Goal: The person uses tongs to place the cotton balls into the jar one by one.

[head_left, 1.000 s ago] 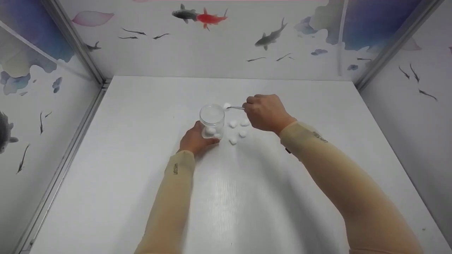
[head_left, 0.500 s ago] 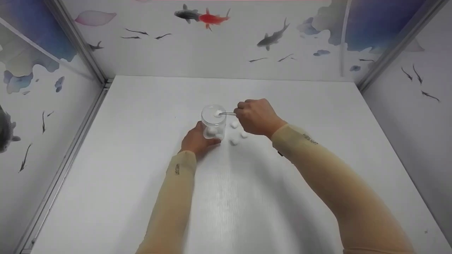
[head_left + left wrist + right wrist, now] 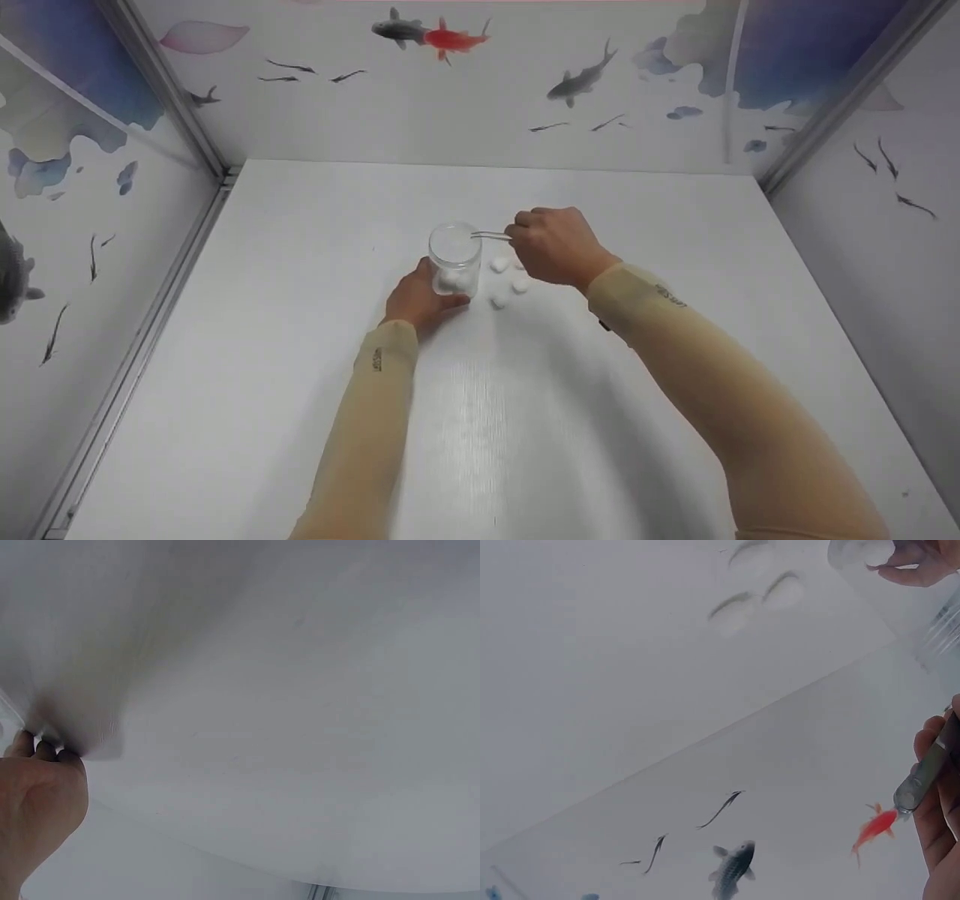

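Note:
A clear jar (image 3: 466, 260) stands on the white table, with white cotton balls (image 3: 451, 282) at its bottom. My left hand (image 3: 420, 301) grips the jar low down from the left; its curled fingers (image 3: 45, 752) show at the edge of the left wrist view. Tweezers (image 3: 491, 235) are pinched in my right hand (image 3: 556, 244), their tips at the right side of the jar's mouth with no ball seen between them. To the jar's right lie several loose cotton balls (image 3: 499, 265), one partly hidden behind my right hand. The right wrist view shows the tweezers' rounded back end (image 3: 911, 793).
White panels painted with fish (image 3: 455, 39) close off the back and sides of the table (image 3: 300, 225). Metal frame posts (image 3: 172, 97) stand at the corners. Both forearms wear beige sleeves (image 3: 375, 420).
The tweezers carried a cotton ball leftward over the jar's mouth and let it go inside. Their tips have since moved back right to the rim. My left hand keeps its grip on the jar.

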Demonstrator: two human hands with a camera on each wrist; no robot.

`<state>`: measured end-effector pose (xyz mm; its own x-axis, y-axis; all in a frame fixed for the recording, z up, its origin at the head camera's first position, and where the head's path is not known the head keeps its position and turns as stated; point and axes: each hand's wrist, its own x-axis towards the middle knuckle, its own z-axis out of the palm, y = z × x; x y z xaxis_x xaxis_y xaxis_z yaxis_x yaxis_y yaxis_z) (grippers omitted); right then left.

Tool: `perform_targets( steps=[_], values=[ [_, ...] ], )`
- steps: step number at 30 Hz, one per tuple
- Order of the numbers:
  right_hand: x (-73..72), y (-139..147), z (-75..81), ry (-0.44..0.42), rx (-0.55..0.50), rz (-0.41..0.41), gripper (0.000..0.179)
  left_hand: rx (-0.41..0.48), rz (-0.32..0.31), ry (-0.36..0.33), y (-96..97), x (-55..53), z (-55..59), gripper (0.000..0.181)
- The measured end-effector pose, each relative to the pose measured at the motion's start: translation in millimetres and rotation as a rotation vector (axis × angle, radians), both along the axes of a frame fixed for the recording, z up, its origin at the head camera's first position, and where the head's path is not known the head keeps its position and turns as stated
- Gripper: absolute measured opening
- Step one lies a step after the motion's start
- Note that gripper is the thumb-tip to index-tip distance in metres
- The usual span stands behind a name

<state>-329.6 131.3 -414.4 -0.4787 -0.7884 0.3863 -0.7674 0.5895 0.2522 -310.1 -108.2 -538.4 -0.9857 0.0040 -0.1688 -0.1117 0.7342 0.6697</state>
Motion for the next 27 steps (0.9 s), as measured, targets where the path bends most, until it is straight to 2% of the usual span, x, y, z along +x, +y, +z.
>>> perform_targets(
  steps=[5, 9, 14, 20, 27],
  values=[
    [-1.4, 17, -4.0, 0.004, -0.080, -0.017, 0.015, 0.005, -0.002, -0.008, -1.8, 0.3, 2.4, 0.106],
    [-1.5, 35, -14.4, -0.024, -0.103, -0.037, 0.011, 0.007, -0.002, -0.001, -2.5, 1.1, 4.8, 0.106],
    [-0.3, 56, -28.8, -0.079, -0.028, -0.081, 0.007, 0.026, -0.002, 0.006, -2.5, 2.4, 5.3, 0.102],
    [-1.1, 73, -40.7, -0.141, 0.079, -0.136, 0.005, 0.023, 0.001, 0.013, -2.9, 1.5, 0.9, 0.104],
    [-0.6, 82, -47.8, -0.166, 0.114, -0.149, 0.005, 0.025, -0.001, 0.018, -2.4, -0.2, -1.3, 0.104]
  ],
)
